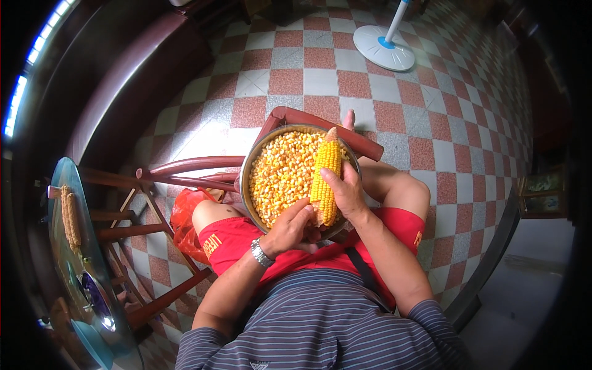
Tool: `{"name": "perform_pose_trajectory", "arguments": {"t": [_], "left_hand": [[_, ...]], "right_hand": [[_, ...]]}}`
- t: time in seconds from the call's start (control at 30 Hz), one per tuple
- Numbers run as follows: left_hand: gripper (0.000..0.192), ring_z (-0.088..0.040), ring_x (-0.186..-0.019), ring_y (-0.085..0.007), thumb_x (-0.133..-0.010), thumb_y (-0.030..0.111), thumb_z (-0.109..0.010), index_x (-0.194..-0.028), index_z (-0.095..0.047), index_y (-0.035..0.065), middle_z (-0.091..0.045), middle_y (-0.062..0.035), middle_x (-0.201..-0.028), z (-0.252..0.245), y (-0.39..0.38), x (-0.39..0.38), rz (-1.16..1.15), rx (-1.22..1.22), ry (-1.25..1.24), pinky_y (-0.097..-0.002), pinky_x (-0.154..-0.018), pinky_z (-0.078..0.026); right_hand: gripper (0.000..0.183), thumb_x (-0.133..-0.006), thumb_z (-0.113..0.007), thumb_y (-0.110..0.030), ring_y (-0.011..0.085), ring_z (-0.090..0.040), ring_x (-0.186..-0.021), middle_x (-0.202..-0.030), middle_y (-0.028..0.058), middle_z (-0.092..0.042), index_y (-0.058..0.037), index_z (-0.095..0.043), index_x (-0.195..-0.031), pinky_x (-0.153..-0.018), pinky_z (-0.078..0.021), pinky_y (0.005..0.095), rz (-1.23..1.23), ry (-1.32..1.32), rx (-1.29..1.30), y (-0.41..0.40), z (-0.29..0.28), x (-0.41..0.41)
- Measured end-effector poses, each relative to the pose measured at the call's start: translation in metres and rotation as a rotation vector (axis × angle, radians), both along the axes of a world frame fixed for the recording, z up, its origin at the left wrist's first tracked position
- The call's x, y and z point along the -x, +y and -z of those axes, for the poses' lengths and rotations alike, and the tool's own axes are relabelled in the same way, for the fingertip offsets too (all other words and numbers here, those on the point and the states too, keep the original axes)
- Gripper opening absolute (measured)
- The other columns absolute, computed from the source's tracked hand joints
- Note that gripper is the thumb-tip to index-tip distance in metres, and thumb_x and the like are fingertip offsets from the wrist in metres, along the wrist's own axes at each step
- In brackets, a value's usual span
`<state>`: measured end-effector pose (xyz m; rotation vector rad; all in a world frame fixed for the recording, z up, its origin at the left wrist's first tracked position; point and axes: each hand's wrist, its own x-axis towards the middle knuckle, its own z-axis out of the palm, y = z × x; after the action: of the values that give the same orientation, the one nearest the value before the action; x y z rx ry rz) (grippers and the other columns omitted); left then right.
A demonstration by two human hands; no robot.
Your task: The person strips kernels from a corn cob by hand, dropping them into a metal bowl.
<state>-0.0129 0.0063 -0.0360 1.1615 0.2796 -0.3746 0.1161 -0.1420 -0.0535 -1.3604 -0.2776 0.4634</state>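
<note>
An ear of yellow corn (327, 171) is held over a round metal bowl (246, 185) full of loose corn kernels (282, 171). My right hand (346, 192) grips the ear from its right side, the thumb lying across the rows. At the lower end, my left hand (291, 224) has its thumb and fingers on the cob, where a patch is bare of kernels. Part of the left fingers is hidden under the ear. The bowl sits in front of my lap, between my knees, against a red-brown wooden frame (314, 121).
To the left stands a glass-topped table (69, 240) with stripped corn cobs (70, 217) and a teal bowl (92, 344) on it. A red plastic bag (185, 222) lies beside my left knee. Ahead, a white round stand base (384, 48) rests on the checkered tile floor (286, 58).
</note>
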Motion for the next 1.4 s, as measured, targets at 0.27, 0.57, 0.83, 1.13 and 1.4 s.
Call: {"name": "perform_pose_trajectory", "arguments": {"t": [0.27, 0.57, 0.83, 1.13, 1.4], "left_hand": [[0.035, -0.067, -0.077, -0.0147, -0.108, 0.034, -0.055, -0.126, -0.054, 0.0036, -0.064, -0.006, -0.093, -0.015, 0.0, -0.01, 0.111, -0.144, 0.106, -0.0299, -0.068, -0.058], [0.037, -0.069, -0.075, -0.0157, -0.111, 0.036, -0.043, -0.131, -0.053, 0.0055, -0.066, -0.007, -0.092, -0.01, -0.002, -0.002, 0.072, -0.2, 0.024, -0.0307, -0.057, -0.06], [0.041, -0.07, -0.08, -0.0172, -0.11, 0.038, -0.046, -0.132, -0.052, 0.0043, -0.065, -0.0078, -0.096, -0.003, 0.0, -0.004, 0.011, -0.034, 0.13, -0.0309, -0.062, -0.06], [0.036, -0.067, -0.076, -0.0158, -0.106, 0.036, -0.057, -0.124, -0.055, 0.004, -0.065, -0.0071, -0.091, -0.011, -0.004, -0.009, 0.077, -0.174, 0.086, -0.0303, -0.06, -0.059], [0.031, -0.069, -0.08, -0.0172, -0.111, 0.027, -0.046, -0.125, -0.055, 0.0012, -0.064, -0.007, -0.094, -0.012, -0.003, -0.003, 0.036, -0.176, 0.056, -0.03, -0.071, -0.059]], "right_hand": [[0.056, -0.096, -0.068, -0.027, 0.0157, -0.055, -0.114, -0.129, 0.009, -0.058, 0.0044, -0.05, -0.139, -0.102, -0.0463, 0.0328, -0.004, -0.006, 0.018, -0.001, -0.003, 0.002], [0.056, -0.095, -0.069, -0.028, 0.0156, -0.057, -0.112, -0.127, 0.0092, -0.059, 0.0043, -0.052, -0.137, -0.1, -0.0476, 0.0324, -0.014, 0.011, 0.019, 0.0, -0.003, 0.002], [0.055, -0.096, -0.069, -0.028, 0.0151, -0.057, -0.111, -0.127, 0.0087, -0.059, 0.0043, -0.052, -0.137, -0.1, -0.0476, 0.0322, -0.006, 0.006, 0.02, -0.001, 0.002, 0.001], [0.055, -0.096, -0.07, -0.028, 0.0144, -0.057, -0.111, -0.126, 0.0082, -0.06, 0.0039, -0.052, -0.136, -0.099, -0.0481, 0.0316, -0.011, 0.03, 0.03, -0.001, -0.002, 0.003], [0.055, -0.096, -0.07, -0.028, 0.0145, -0.058, -0.11, -0.125, 0.0083, -0.061, 0.0036, -0.052, -0.137, -0.099, -0.0482, 0.032, -0.013, -0.012, 0.043, -0.001, 0.001, 0.002]]}}
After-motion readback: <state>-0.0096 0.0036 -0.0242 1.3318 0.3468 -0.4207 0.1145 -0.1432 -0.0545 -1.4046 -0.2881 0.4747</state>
